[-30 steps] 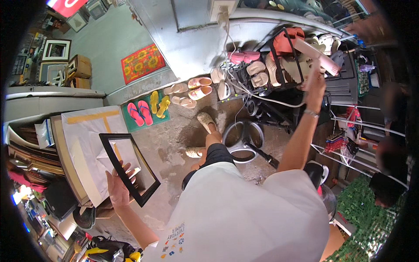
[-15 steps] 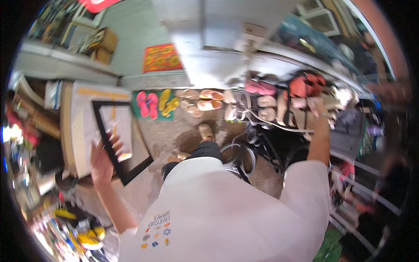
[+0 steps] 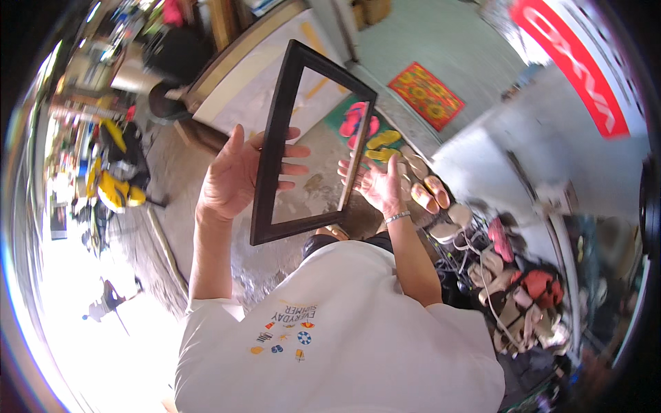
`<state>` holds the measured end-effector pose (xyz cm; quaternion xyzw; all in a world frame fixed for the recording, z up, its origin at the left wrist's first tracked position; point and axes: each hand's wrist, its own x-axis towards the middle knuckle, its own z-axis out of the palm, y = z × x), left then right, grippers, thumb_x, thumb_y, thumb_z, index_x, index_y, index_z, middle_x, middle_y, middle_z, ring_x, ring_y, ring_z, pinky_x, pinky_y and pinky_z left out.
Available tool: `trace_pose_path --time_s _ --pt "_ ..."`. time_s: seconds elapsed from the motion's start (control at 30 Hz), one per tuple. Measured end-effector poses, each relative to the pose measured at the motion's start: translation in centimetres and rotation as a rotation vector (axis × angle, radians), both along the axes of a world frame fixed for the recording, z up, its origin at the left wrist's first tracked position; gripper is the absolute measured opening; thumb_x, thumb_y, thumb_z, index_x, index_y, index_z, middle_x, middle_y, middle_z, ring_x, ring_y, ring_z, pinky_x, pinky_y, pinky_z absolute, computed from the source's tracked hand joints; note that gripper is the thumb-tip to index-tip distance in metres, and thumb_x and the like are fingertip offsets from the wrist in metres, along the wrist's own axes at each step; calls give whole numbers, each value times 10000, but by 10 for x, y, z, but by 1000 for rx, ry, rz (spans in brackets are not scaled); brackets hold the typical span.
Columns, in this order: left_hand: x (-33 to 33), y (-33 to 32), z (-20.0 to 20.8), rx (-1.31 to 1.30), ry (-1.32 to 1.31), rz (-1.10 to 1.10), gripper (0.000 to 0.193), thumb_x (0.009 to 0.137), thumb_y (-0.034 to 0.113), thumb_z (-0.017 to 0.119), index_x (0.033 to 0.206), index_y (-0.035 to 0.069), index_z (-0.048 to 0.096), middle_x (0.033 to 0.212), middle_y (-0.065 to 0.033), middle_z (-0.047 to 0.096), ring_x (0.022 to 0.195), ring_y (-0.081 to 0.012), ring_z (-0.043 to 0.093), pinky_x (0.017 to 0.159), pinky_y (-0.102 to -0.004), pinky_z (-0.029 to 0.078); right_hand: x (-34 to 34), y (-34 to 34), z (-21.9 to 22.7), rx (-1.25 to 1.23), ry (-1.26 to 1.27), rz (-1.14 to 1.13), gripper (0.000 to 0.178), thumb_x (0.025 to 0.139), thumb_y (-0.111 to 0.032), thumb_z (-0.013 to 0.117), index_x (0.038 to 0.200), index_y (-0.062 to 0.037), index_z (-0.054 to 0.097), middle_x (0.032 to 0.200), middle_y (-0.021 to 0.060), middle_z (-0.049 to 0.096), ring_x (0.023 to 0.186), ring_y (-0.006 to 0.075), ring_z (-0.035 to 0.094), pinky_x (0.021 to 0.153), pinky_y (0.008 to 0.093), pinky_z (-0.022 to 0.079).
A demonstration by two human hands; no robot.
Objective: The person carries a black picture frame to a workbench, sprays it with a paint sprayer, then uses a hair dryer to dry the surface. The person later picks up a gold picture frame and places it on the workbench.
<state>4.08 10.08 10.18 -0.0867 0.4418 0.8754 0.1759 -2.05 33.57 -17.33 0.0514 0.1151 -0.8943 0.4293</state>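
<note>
A black rectangular picture frame [image 3: 273,138], with floor and footwear showing through its middle, is held up tilted in front of my chest. My left hand [image 3: 231,180] grips its left bar. The thumb points up outside the bar, and the fingers pass behind it and show through the opening. By the right bar is my right hand [image 3: 380,187], palm up with fingers spread. Its fingertips reach behind that bar; whether they touch it I cannot tell. A bracelet [image 3: 397,217] circles my right wrist.
Pink flip-flops [image 3: 355,120], yellow slippers [image 3: 383,140] and orange-tan shoes [image 3: 425,195] line the doorway. A red patterned mat [image 3: 427,96] lies beyond. More footwear and an orange bag [image 3: 538,287] are heaped at right. A pale board [image 3: 275,76] leans behind the frame.
My view has turned leftward. The frame has come up in front of me in my left hand. My right hand has moved from the shoe pile at right to the frame's right side.
</note>
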Motion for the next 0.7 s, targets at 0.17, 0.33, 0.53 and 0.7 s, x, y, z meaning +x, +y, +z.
trace_pose_path --time_s 0.17,0.33,0.53,0.7 --pt "104 -113 -31 119 1 266 931 943 667 435 1469 -85 280 1305 -290 550 1131 -383 625 880 -468 572 12 -81 17 -227 17 223 1013 841 -848 306 1440 -42 435 1311 294 558 1239 459 521 1052 537 419" --pt "223 -213 -116 159 -2 504 920 944 689 400 1484 -49 297 1352 -253 540 1163 -359 610 897 -450 545 28 -177 64 37 262 467 913 889 -774 378 1459 -61 398 1377 221 536 1282 408 499 1071 549 395" --pt "348 -289 -183 382 96 824 884 958 690 347 1503 -5 294 1366 -259 525 1201 -368 585 955 -463 514 85 -339 101 213 492 721 931 892 -776 377 1478 -53 357 1384 163 522 1280 347 502 1061 538 412" --pt "441 -363 -191 415 145 1069 916 941 714 354 1501 -8 289 1363 -273 517 1203 -379 581 964 -465 514 148 -495 120 296 653 932 984 856 -827 358 1477 -64 352 1326 204 553 1143 364 593 981 497 475"
